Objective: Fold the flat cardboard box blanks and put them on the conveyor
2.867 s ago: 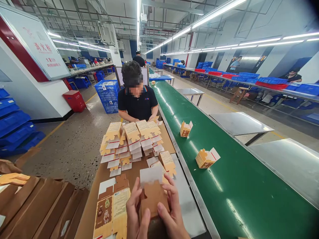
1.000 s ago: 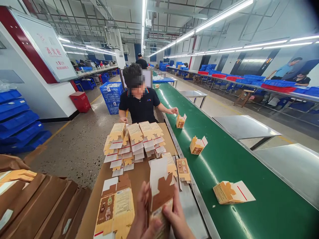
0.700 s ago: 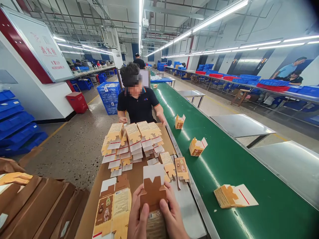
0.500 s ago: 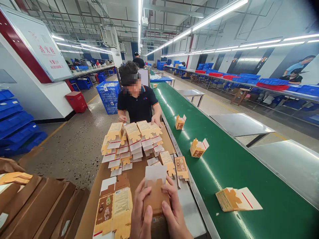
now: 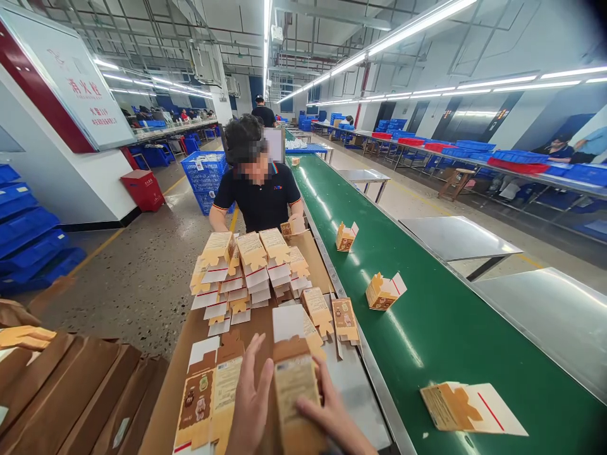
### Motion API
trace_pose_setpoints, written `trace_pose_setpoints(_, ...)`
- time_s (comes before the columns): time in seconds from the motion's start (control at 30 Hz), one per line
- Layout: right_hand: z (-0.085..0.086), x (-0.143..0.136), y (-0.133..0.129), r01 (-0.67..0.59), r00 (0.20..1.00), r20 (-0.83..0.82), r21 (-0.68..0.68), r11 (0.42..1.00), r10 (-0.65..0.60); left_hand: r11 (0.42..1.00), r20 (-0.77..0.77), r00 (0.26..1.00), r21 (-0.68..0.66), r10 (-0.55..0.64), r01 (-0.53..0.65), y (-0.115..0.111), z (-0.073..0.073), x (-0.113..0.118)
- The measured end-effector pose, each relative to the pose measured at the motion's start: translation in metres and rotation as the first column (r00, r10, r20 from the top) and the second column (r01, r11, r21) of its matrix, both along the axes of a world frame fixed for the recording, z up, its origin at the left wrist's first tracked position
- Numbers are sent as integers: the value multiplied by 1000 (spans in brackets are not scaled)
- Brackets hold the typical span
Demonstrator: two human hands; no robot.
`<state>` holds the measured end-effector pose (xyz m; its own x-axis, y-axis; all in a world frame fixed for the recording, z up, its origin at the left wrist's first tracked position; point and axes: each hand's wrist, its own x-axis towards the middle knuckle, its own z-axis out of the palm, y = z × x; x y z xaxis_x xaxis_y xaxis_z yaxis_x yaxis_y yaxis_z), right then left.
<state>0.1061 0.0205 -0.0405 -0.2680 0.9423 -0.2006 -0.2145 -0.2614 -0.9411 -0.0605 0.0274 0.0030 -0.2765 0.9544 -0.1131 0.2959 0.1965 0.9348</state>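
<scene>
A small beige and brown carton [image 5: 296, 385] stands upright before me, its white flap raised at the top. My right hand [image 5: 327, 407] grips it, thumb across the printed face and fingers along the right side. To its left, my left hand [image 5: 253, 392] is apart from the carton with its fingers spread, holding nothing. Flat unfolded cartons [image 5: 211, 398] lie to the left of that hand. Just beyond the carton are a few part-formed boxes [image 5: 317, 309], and a larger pile of open-flapped boxes [image 5: 249, 253] sits farther up the table.
On the right runs a green conveyor belt [image 5: 408, 354] with open boxes spaced along it, the closest box [image 5: 446, 404] lying with its flap out. A co-worker [image 5: 258, 196] sits across the table, a small box at one hand. Brown paper bags [image 5: 85, 392] stand at lower left.
My left hand has come off the carton and opened. The carton has turned to show its printed side. Belt boxes have shifted toward me and right. The co-worker's arms have moved.
</scene>
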Motion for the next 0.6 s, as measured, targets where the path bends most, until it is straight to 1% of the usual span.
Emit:
trace_pose_setpoints(0.03, -8, 7, 12, 89, 996, 37, -48, 995, -87, 998, -128, 992, -66, -10, 1, 3, -8, -11)
trace_pose_setpoints(0.07, -15, 15, 28, 165, 984, 81, -81, 983, -159, 990, -287, 958, -137, -1, -40, 4, -18, -23)
trace_pose_setpoints(0.1, -19, 25, 47, 216, 972, 117, -99, 971, -205, 975, -378, 925, -198, 21, -103, 5, -29, -37)
trace_pose_setpoints(0.13, -22, 35, 68, 245, 963, 142, -105, 964, -230, 952, -441, 895, -241, 66, -190, 4, -41, -52)
trace_pose_setpoints(0.2, -25, 53, 111, 289, 945, 192, -104, 952, -266, 879, -532, 832, -310, 155, -362, 0, -63, -81)
trace_pose_setpoints(0.23, -25, 61, 129, 314, 932, 226, -104, 944, -285, 837, -557, 811, -346, 179, -423, -4, -72, -94)
trace_pose_setpoints(0.3, -25, 71, 155, 364, 898, 298, -88, 927, -324, 771, -575, 796, -414, 191, -484, -11, -85, -114)
trace_pose_setpoints(0.37, -27, 73, 161, 404, 861, 355, -44, 914, -363, 740, -588, 787, -443, 186, -506, -18, -87, -126)
trace_pose_setpoints(0.43, -29, 69, 151, 413, 840, 377, 20, 911, -389, 733, -624, 751, -404, 217, -547, -21, -80, -133)
trace_pose_setpoints(0.47, -31, 66, 141, 408, 837, 379, 48, 912, -395, 742, -619, 743, -369, 253, -560, -22, -74, -134)
trace_pose_setpoints(0.5, -34, 61, 130, 400, 839, 374, 68, 914, -395, 758, -593, 750, -335, 292, -559, -22, -67, -134)
trace_pose_setpoints(0.57, -38, 48, 106, 376, 857, 349, 80, 923, -380, 811, -478, 809, -284, 342, -511, -20, -53, -131)
trace_pose_setpoints(0.6, -39, 41, 94, 361, 872, 328, 72, 930, -364, 847, -405, 851, -264, 336, -461, -18, -47, -126)
